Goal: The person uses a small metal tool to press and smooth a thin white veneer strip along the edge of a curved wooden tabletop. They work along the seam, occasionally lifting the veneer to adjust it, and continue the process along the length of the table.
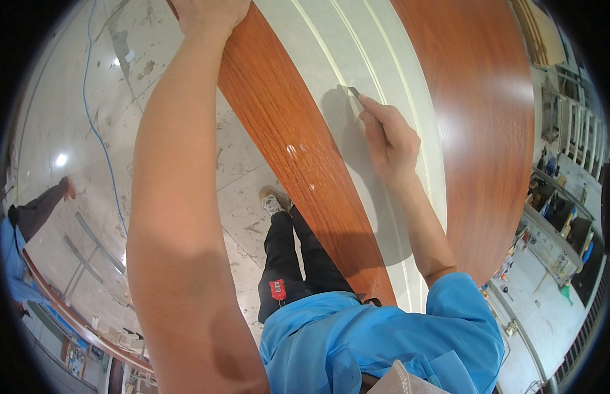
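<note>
Fingers [376, 107] around tool [354, 92], reddish wood [485, 125] alongside

a panel [341, 154] lay in the middle, with a strip [295, 128] on its left and a board [485, 125] on its right. the right hand [393, 138] was over the panel with a small tool [355, 92]. a cord [110, 172] lay on the floor [52, 131], to the left. shelves [562, 220] stood past the board.

Two hands [395, 136], one tool [354, 92], apparently three stripes [355, 39]
</note>
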The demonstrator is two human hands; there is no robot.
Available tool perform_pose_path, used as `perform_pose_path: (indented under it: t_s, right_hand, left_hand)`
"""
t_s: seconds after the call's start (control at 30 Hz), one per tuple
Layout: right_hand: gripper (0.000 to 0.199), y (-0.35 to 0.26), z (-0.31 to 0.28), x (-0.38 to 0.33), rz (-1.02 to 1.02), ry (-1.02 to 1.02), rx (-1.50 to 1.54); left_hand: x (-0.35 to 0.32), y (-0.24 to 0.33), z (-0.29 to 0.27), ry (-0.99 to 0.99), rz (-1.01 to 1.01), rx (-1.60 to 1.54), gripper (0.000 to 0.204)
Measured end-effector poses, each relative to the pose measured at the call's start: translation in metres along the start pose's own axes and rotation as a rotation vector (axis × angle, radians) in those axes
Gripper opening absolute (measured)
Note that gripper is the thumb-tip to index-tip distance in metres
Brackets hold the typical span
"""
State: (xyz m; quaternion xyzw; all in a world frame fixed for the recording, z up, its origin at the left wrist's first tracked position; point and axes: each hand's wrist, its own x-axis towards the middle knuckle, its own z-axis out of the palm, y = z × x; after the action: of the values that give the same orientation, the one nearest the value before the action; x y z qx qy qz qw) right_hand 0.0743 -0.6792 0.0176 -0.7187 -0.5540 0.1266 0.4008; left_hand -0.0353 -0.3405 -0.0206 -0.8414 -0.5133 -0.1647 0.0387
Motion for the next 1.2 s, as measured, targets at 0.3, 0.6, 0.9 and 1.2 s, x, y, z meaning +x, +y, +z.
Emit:
perform_pose_path:
  t_s: [0.3, 0.6, 0.9, 1.2]
  right_hand:
    - [0.028, -0.001, -0.002, -0.006, 0.002, -0.006, -0.013]
    - [0.027, 0.000, -0.004, -0.012, -0.007, 0.014, -0.018]
    - [0.030, 0.000, -0.008, -0.017, -0.023, 0.003, -0.020]
    - [0.028, 0.000, -0.010, -0.029, 0.013, -0.009, -0.021]
  left_hand:
    - [0.003, 0.000, 0.001, -0.021, -0.009, 0.018, 0.064]
    - [0.004, -0.002, 0.005, 0.013, 0.008, 0.020, 0.063]
    - [0.007, -0.007, 0.011, 0.022, 0.016, 0.012, 0.065]
    - [0.009, -0.010, 0.015, 0.038, 0.029, 0.018, 0.064]
